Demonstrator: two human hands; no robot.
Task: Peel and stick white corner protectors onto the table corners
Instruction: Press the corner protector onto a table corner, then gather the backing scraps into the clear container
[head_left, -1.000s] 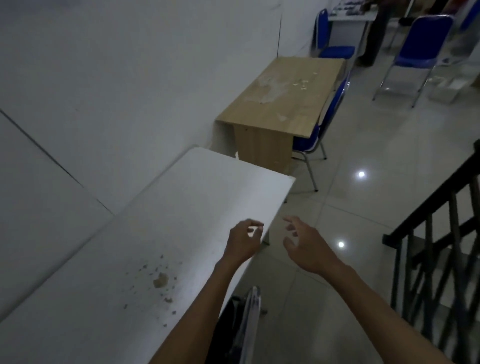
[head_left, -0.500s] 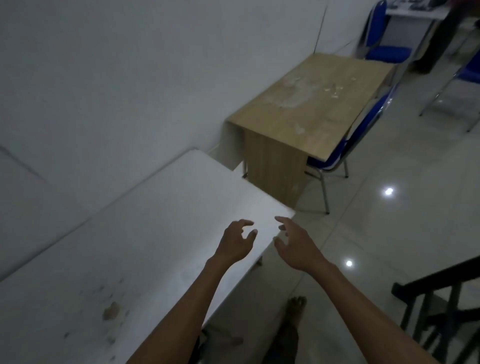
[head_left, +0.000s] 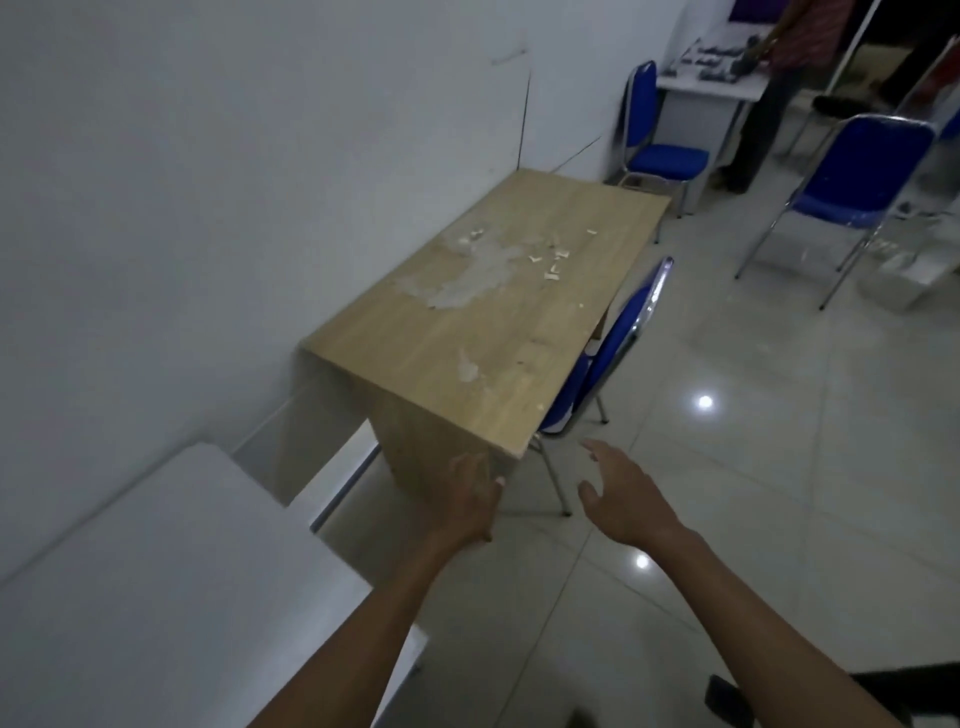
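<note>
The wooden table (head_left: 483, 322) stands against the white wall (head_left: 208, 182), and its near corner (head_left: 517, 457) points at the person. No white corner protector can be made out in either hand; the picture is dim, so it is hard to tell. The left hand (head_left: 470, 499) reaches out just below that corner, in front of the table's brown side, with its fingers loosely bent and nothing seen in them. The right hand (head_left: 623, 499) floats over the shiny floor (head_left: 779, 467), a little apart from the corner, with its fingers spread wide and holding nothing. On the tabletop there are pale stains and small white scraps (head_left: 550, 260). A blue chair (head_left: 613, 353) is tucked in at the table's right side. A white table (head_left: 130, 597) sits low on the left, near the person. Far back are more blue chairs (head_left: 862, 176) and another white table (head_left: 711, 91).
</note>
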